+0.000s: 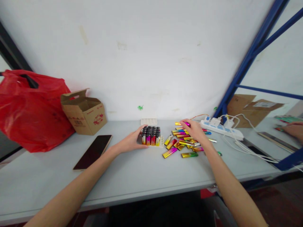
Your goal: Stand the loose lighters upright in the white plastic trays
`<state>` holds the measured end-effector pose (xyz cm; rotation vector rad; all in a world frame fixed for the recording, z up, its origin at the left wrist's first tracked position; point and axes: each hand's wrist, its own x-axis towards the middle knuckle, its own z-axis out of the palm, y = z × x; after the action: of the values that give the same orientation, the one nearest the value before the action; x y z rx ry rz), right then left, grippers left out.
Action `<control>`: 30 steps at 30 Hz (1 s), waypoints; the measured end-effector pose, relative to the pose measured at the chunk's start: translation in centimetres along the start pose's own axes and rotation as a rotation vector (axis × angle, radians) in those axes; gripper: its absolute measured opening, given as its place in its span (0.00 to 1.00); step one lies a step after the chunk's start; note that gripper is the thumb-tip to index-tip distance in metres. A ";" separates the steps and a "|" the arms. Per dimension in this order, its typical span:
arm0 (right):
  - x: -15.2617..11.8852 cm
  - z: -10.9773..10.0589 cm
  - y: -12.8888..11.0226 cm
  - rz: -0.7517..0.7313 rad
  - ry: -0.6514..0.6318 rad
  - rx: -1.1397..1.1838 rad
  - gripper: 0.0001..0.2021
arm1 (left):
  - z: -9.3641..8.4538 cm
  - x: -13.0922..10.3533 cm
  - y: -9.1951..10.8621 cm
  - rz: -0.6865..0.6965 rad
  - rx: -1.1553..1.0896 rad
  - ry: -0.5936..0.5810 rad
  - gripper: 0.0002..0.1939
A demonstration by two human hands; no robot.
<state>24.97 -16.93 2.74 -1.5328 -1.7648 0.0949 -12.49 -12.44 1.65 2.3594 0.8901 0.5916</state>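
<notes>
Black-topped lighters (pixel 151 140) with shiny coloured bodies stand upright in tight rows in a white moulded tray (pixel 162 142), whose right-hand column shows bare slots. My left hand (pixel 132 141) is closed around the left side of this block, thumb in front and fingers behind. To the right lies a loose heap of shiny gradient-coloured lighters (pixel 187 142), many on their sides across each other. Over the heap's back edge, my right hand (pixel 194 130) pinches a yellow-and-pink lighter (pixel 181 124) lying level between its fingertips.
Another white tray (pixel 148 121) rests against the wall. A phone (pixel 93 152), an open cardboard box (pixel 84 113) and a red plastic bag (pixel 35 110) are on the left. On the right are a power strip (pixel 221 128) with trailing cables, a blue frame (pixel 248 60) and another person's hand (pixel 293 130).
</notes>
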 end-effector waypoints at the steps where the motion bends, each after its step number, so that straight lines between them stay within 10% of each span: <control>1: 0.0 0.5 -0.6 0.027 0.028 0.109 0.20 | 0.0 0.0 0.0 0.001 0.000 -0.001 0.57; 15: -1.6 6.2 -6.5 0.236 -0.234 0.872 0.26 | 0.0 0.3 -0.5 0.051 -0.132 -0.017 0.54; 30: -2.6 7.9 -7.9 0.037 0.015 0.233 0.23 | -1.0 0.2 -0.7 0.070 -0.225 -0.070 0.50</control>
<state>13.87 -18.01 0.16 -1.3938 -1.6507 0.2965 -13.21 -11.53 1.98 2.2007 0.6745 0.5996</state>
